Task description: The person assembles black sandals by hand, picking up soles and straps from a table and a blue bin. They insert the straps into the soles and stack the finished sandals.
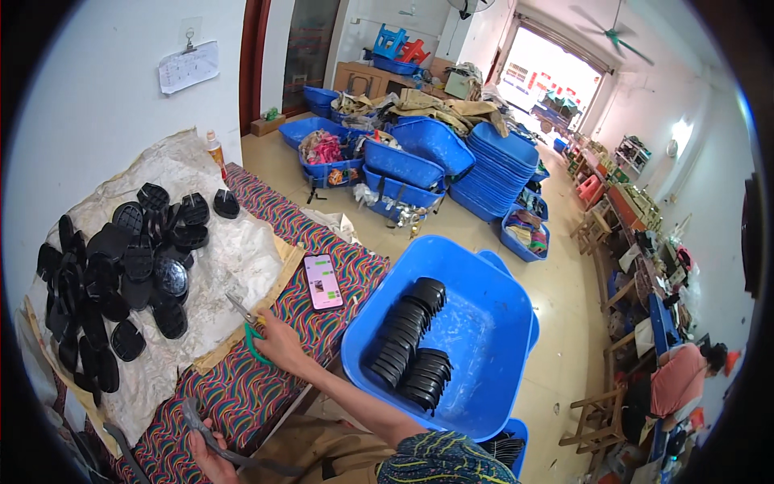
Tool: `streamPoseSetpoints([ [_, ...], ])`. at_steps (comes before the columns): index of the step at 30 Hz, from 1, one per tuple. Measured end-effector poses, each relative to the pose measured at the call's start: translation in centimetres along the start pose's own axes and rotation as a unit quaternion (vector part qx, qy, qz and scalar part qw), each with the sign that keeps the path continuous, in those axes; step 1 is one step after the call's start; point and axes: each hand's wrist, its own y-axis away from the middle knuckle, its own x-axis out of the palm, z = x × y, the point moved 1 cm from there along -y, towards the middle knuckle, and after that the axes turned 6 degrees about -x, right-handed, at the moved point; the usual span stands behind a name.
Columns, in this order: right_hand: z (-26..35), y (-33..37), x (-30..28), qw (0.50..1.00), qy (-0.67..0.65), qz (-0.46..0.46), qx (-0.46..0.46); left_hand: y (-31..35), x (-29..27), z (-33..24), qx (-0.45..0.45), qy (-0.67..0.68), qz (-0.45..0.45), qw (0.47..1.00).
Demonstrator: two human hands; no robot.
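My right hand (278, 345) is closed on a pair of scissors (240, 308) with green and yellow handles, the blades pointing up and left over the edge of a white sheet. Low in the picture, my left hand (211, 456) grips a long, curved dark strip (196, 419) that trails to the right toward my lap. On the crumpled white sheet (230, 254) lies a loose heap of black, sole-shaped pieces (139, 260). A lit phone (322, 282) rests on the patterned cloth (278, 210), beyond my right hand.
Right of the table stands a blue tub (484, 339) with black curved pieces (407, 327) stacked in rows. Another dark strip (122, 452) lies at the table's near left. Farther off are stacked blue tubs (493, 173), filled tubs and a seated person (676, 379) at a long bench.
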Motion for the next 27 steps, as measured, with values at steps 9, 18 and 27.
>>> streamPoseSetpoints([
  [9, -0.7, -3.7, 5.6, 0.978, 0.190, -0.071, -0.044, -2.8, -2.2, 2.1, 0.072, 0.005, 0.022, 0.997],
  [18, 3.5, 0.6, 3.5, 0.938, 0.290, -0.109, -0.153, -3.1, -1.6, 3.3, 0.106, 0.018, -0.001, 0.994],
  [27, 7.0, 11.4, 6.9, 0.960, -0.207, 0.046, -0.183, 1.0, 4.9, 6.1, 0.160, -0.039, -0.015, 0.986],
])
